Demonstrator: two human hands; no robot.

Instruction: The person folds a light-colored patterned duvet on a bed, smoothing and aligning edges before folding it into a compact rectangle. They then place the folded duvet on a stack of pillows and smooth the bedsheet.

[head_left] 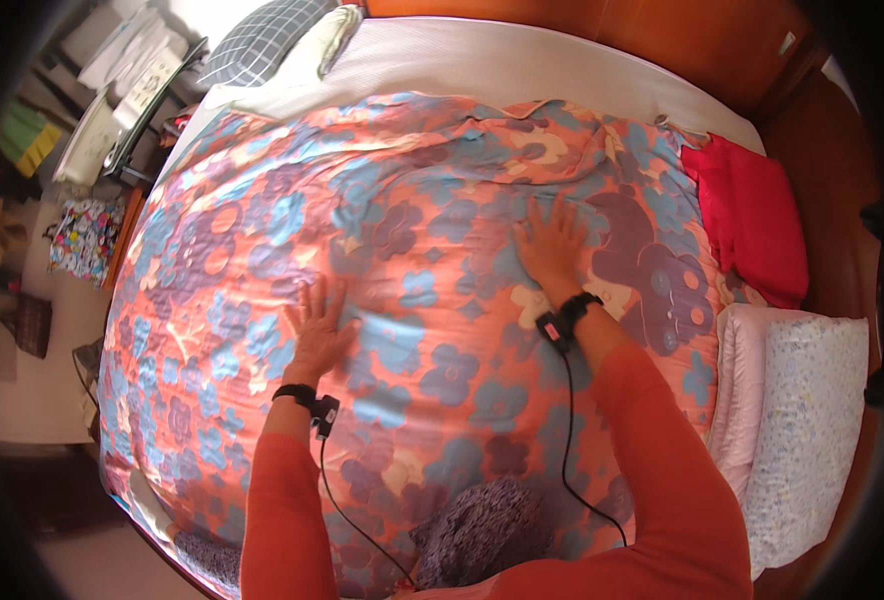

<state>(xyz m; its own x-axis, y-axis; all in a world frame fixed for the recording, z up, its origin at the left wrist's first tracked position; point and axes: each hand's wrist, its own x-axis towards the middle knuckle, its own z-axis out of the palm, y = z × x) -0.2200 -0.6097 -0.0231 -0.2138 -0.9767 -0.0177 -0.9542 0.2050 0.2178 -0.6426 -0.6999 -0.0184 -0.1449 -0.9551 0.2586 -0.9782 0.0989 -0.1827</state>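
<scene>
A coral quilt [479, 360] with blue and purple flowers and cartoon figures covers most of the bed. My left hand [318, 330] lies palm down on or just over its middle left, fingers spread, the thumb side blurred. Farther up and to the right, my right hand [552, 240] rests flat with spread fingers near a purple cartoon figure [671, 292]. Neither hand holds anything. Both wrists wear a black strap with a small cabled device. Folds and wrinkles run across the quilt's far part, beyond my hands.
A pale mattress [517, 60] shows along the far side. At the far left are a checked pillow [262, 41] and a light cloth. Red folded fabric [753, 217], pink bedding [738, 382] and a floral pillow [809, 427] line the right edge. Shelving and bags stand left of the bed.
</scene>
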